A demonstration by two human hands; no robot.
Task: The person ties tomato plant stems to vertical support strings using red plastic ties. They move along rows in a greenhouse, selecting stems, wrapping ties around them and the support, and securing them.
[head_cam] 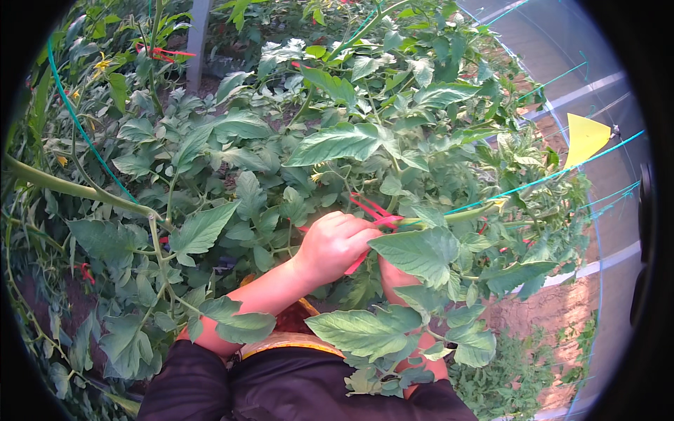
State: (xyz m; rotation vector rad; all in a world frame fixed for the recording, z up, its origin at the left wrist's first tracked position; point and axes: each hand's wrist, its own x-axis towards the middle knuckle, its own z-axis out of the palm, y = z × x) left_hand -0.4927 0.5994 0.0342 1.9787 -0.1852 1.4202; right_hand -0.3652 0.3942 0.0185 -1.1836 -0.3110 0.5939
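Note:
My left hand is curled at the centre of the view, its fingers closed on a red plastic ribbon. That ribbon loops round a tomato stem beside a green twine. Just right of it, my right hand is largely hidden behind a broad tomato leaf, so its fingers cannot be seen. One loose end of the ribbon hangs between the two hands. Below my forearms, the rim of a container shows against my dark clothing.
Dense tomato plants surround my arms, some tied with red ribbon. A thick stem crosses at left, near another green twine. A grey post stands behind. At right are a yellow card and translucent sheeting.

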